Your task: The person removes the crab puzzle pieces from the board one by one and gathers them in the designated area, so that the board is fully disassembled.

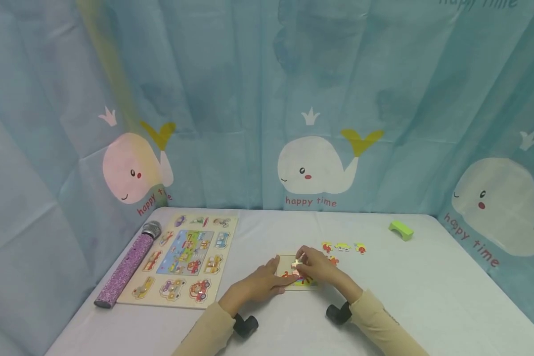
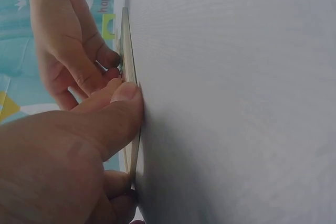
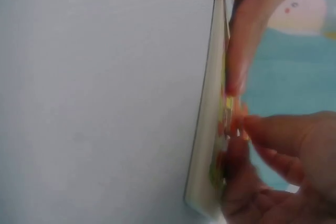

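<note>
A small wooden puzzle board lies on the table, with brightly coloured pieces in its near part. My left hand holds it at the left side, thumb against the near edge. Above the board, my right hand pinches a small jigsaw piece between thumb and fingers. In the right wrist view the board appears edge-on, with the right fingertips right at its picture face. A red-orange piece lies just beyond the right hand, partly covered by it.
Three loose puzzle pieces lie in a row behind the right hand. A large vehicle peg puzzle and a glittery purple microphone occupy the left side. A green arch block is at the back right, before a whale-print curtain.
</note>
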The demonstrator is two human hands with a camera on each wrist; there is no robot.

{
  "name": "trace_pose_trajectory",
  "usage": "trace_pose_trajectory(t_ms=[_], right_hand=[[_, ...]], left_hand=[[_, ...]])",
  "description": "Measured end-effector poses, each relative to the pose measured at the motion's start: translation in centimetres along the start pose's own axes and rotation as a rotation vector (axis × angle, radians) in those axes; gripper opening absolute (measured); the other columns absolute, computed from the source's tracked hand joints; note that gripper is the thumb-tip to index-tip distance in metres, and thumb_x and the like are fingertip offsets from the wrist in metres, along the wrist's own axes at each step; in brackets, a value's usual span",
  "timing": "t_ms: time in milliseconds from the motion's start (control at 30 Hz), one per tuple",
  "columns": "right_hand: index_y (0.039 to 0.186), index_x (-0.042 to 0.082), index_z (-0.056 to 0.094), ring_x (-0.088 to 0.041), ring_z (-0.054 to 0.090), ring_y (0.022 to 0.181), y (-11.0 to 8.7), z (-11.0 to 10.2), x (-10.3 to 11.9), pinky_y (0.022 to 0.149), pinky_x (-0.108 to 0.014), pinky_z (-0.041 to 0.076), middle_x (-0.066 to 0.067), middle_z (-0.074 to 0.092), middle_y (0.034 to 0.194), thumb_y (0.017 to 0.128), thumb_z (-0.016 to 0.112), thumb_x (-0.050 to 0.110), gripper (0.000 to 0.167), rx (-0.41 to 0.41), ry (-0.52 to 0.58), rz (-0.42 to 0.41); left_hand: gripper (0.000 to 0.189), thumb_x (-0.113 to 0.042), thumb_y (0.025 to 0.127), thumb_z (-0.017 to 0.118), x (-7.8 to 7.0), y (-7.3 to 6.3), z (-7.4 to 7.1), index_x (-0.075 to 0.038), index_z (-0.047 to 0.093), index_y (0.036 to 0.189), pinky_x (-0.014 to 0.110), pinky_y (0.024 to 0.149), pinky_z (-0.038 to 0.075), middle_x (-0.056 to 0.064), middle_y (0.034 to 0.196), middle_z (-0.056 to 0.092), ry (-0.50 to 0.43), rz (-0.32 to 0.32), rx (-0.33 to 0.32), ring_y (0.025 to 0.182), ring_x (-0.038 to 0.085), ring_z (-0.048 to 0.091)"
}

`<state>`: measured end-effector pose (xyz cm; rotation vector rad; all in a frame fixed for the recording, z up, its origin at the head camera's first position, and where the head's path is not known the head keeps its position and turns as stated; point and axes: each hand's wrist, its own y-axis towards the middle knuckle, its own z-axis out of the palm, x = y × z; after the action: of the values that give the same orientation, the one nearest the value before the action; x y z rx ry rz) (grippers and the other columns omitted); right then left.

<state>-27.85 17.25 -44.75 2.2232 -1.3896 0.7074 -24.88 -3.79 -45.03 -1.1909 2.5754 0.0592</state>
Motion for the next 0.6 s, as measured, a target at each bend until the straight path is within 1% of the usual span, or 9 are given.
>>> trace_pose_trajectory(t_ms=[133,200,267,333,467,533,600], right_hand=[[0.095,0.006,0.06,-0.01,0.051,0.064,0.2,-0.3,-0.3,0.056,-0.021,0.044,-0.004,0.061,0.083,0.085,0.06,0.006,0.01,-0.048,0.039,0.005],[0.091,0.007,0.063,-0.009,0.049,0.06,0.4,-0.4,-0.5,0.053,-0.02,0.043,-0.002,0.06,0.079,0.084,0.061,0.005,0.008,-0.074,0.064,0.028],[0.088,0.007,0.065,-0.01,0.049,0.059,0.6,-0.4,-0.7,0.052,-0.021,0.044,-0.001,0.06,0.077,0.084,0.061,0.005,0.006,-0.085,0.088,0.057],[0.088,0.01,0.066,-0.01,0.05,0.063,0.7,-0.5,-0.9,0.056,-0.022,0.044,0.0,0.06,0.078,0.084,0.063,0.009,0.005,-0.073,0.099,0.104],[0.09,0.013,0.068,-0.012,0.053,0.075,0.7,-0.8,-1.3,0.067,-0.027,0.047,0.002,0.063,0.082,0.084,0.065,0.017,0.007,-0.045,0.113,0.183],[0.09,0.013,0.068,-0.012,0.054,0.079,0.7,-1.0,-1.4,0.071,-0.028,0.047,0.003,0.064,0.084,0.084,0.066,0.019,0.009,-0.036,0.131,0.201],[0.091,0.012,0.068,-0.012,0.055,0.079,0.7,-1.2,-1.5,0.072,-0.028,0.047,0.002,0.065,0.084,0.084,0.066,0.019,0.01,-0.025,0.156,0.2]], left_hand=[[0.045,-0.035,0.093,0.049,0.1,0.1,0.1,-0.048,0.037,0.135,0.051,0.109,0.028,0.02,0.152,0.017,0.006,0.0,0.001,0.139,0.036,0.022],[0.045,-0.036,0.093,0.049,0.1,0.2,0.2,-0.048,0.038,0.134,0.05,0.109,0.028,0.02,0.152,0.017,0.007,-0.004,0.001,0.139,0.035,0.022],[0.044,-0.036,0.092,0.049,0.1,0.1,0.3,-0.047,0.039,0.134,0.049,0.11,0.027,0.02,0.152,0.016,0.006,-0.005,0.001,0.14,0.034,0.021],[0.044,-0.036,0.092,0.049,0.0,0.1,0.2,-0.046,0.04,0.134,0.05,0.11,0.026,0.021,0.152,0.016,0.003,-0.002,0.0,0.14,0.034,0.019],[0.043,-0.035,0.093,0.049,-0.1,0.0,-0.1,-0.044,0.041,0.134,0.05,0.111,0.025,0.021,0.152,0.015,-0.005,0.007,0.005,0.14,0.034,0.018],[0.044,-0.035,0.093,0.049,0.0,-0.1,-0.2,-0.044,0.04,0.135,0.05,0.111,0.026,0.021,0.152,0.015,-0.011,0.005,0.008,0.14,0.034,0.019],[0.044,-0.034,0.093,0.049,0.0,-0.1,-0.3,-0.045,0.04,0.135,0.051,0.11,0.026,0.021,0.152,0.015,-0.013,-0.007,0.012,0.139,0.036,0.021]])
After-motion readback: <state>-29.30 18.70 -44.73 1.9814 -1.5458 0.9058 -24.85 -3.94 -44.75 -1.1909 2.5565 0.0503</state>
